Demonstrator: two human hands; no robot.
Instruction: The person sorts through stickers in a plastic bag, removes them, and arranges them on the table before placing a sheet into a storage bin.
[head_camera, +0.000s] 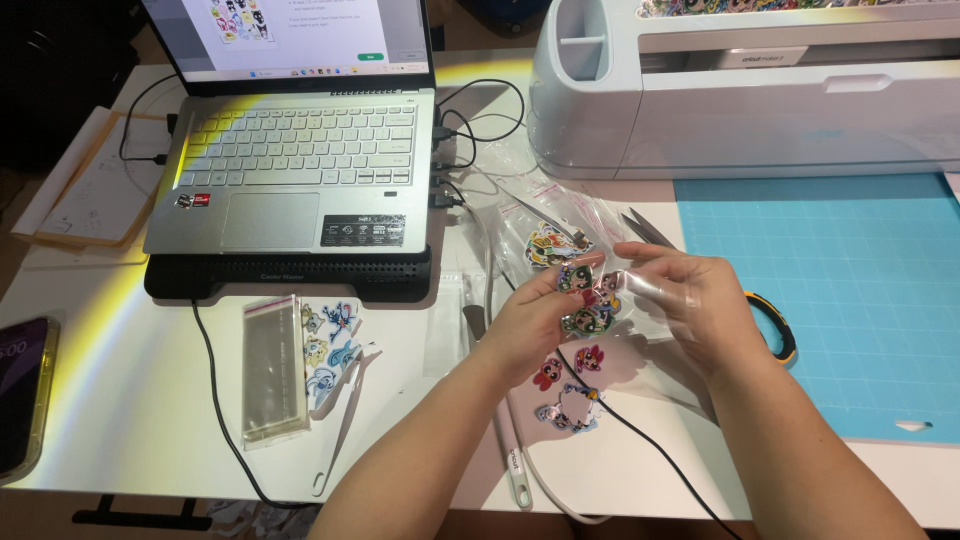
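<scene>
1. Left hand (530, 320), centre of the frame, fingers pinched shut on a few colourful cartoon stickers (588, 298).
2. Right hand (700, 300), just right of centre, fingers closed on a small clear plastic bag (645, 290), held up against the stickers; mouth of the bag touching them.
3. Below the hands, lower centre: more loose stickers (568, 390) lying on the white table (130, 400), crossed by a thin black cable (640, 440).
4. Just above the hands: another clear bag with stickers inside (555, 242), beside a pair of scissors (650, 232) partly hidden behind the right hand.
5. Right half of the frame: blue gridded cutting mat (850, 290), feeding into a white cutting machine (740, 100) at the upper right.
6. Upper left: open silver laptop (300, 150) on a black cooling stand (290, 275).
7. Lower left of centre: stack of clear sleeves (272, 370), with a strip of blue-toned stickers (330, 350) just beside it.
8. Far left edge: dark phone (22, 390) lying flat.
9. Bottom centre: white pen-shaped tool (510, 450) resting near the left forearm.
</scene>
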